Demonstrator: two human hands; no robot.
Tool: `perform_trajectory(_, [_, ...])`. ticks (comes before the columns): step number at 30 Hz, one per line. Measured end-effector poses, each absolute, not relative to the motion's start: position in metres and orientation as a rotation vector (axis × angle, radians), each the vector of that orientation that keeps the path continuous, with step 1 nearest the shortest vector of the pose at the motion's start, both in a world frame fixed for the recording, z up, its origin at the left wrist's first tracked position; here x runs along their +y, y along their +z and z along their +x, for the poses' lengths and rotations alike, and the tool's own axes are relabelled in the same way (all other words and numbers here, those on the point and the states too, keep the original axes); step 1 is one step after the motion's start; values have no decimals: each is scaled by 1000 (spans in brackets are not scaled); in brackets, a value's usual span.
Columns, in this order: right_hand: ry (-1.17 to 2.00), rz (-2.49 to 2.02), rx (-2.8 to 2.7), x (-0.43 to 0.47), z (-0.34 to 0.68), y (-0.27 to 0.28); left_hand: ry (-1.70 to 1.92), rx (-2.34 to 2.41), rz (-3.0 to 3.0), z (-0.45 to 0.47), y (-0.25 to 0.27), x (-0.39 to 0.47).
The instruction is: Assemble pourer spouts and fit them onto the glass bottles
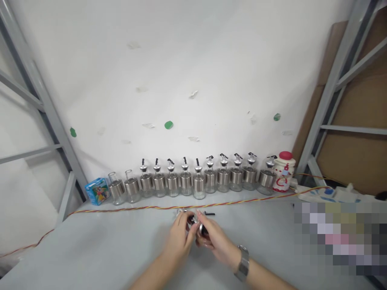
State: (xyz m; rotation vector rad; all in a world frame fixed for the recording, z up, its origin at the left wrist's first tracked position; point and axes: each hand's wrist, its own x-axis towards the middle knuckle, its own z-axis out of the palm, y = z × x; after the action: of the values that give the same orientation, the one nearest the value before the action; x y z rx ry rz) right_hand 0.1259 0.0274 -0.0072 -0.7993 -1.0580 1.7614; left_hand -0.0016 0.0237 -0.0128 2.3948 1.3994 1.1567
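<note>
My left hand (177, 237) and my right hand (218, 238) meet over the grey table, fingers closed around small parts of a bottle pourer. A silver-and-black pourer top (202, 229) shows between my right thumb and fingers. Small dark and silver bits sit at my left fingertips, partly hidden. Just beyond the hands, a silvery piece (180, 210) and a thin black lever-like piece (209, 214) lie on the table. Behind them stands a row of glass bottles with steel sleeves; several, such as this bottle (198, 185), carry pourers, while two bottles (132, 189) at the left have open necks.
A red-and-yellow twisted cord (136, 208) crosses the table (90, 241) before the bottles. A blue picture box (97, 191) stands at the left end, a red-lidded white container (284, 172) at the right. Beyond it lies a white power strip (329, 194). Grey metal posts flank the table.
</note>
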Motion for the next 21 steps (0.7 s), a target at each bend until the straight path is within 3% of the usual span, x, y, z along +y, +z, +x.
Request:
perform_trajectory(7, [1637, -866, -1067, 27, 117, -12, 1224, 1694, 3145, -3, -27, 29])
perform_trajectory(21, [1607, -846, -1083, 23, 114, -10, 1314, 1584, 3299, -7, -22, 30])
